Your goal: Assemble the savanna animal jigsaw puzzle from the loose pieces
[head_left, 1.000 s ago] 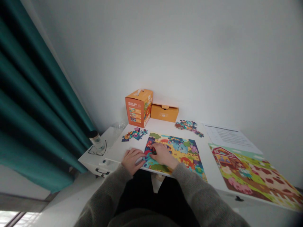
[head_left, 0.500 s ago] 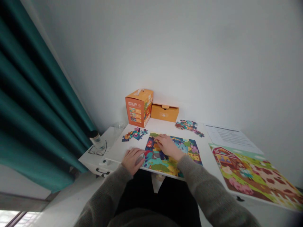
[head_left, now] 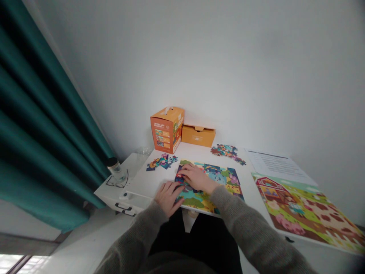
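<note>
1. Cardboard, by its look: head view, the animal jigsaw [head_left: 218, 177] is lying flat near the front edge of the white worktop [head_left: 151, 183], both hands working over its left side.
2. Handling, my judgement: pieces are likely being light, stiff and thin, printed faces perhaps a little slippery; tabs are probably bending or fraying if forced. Best hold seems to be along a piece's cut edges, with flat pressure on joined parts.
3. Left hand [head_left: 168, 196] is resting palm-down at the near left corner, fingers slightly spread, their tips reaching onto the picture.
4. Right hand [head_left: 196, 177] is arching over the upper left part, fingers bent downward and close together; cannot tell whether they are pinching a piece.
5. Left sleeve [head_left: 139, 238] and right sleeve [head_left: 245, 220] are slanting inward from below, wrists low.
6. Loose pieces are lying beyond, one cluster [head_left: 163, 162] at left, another pile [head_left: 227, 151] at right.
</note>
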Demonstrator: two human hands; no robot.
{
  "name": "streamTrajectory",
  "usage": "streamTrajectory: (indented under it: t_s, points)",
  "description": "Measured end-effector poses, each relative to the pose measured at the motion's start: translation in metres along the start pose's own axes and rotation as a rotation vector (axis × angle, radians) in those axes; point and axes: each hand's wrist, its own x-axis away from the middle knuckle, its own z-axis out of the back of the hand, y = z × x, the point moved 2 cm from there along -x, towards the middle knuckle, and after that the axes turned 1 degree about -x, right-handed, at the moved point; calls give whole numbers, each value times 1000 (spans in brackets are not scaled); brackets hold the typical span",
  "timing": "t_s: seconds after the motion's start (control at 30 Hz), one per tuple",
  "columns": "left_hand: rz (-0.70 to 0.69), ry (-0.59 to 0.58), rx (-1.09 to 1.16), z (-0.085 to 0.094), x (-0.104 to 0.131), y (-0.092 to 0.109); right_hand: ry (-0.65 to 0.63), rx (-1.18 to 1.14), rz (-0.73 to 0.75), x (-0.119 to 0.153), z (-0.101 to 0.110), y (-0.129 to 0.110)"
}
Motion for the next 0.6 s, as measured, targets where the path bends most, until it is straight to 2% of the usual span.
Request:
streamTrajectory:
  t_s: [0.27, 0.6]
  points:
    - [-19, 51, -33, -2, 13, -3, -34, 38, 26, 13, 2, -4]
    - [16, 63, -72, -2, 15, 2, -154, 57, 93, -13, 3, 12]
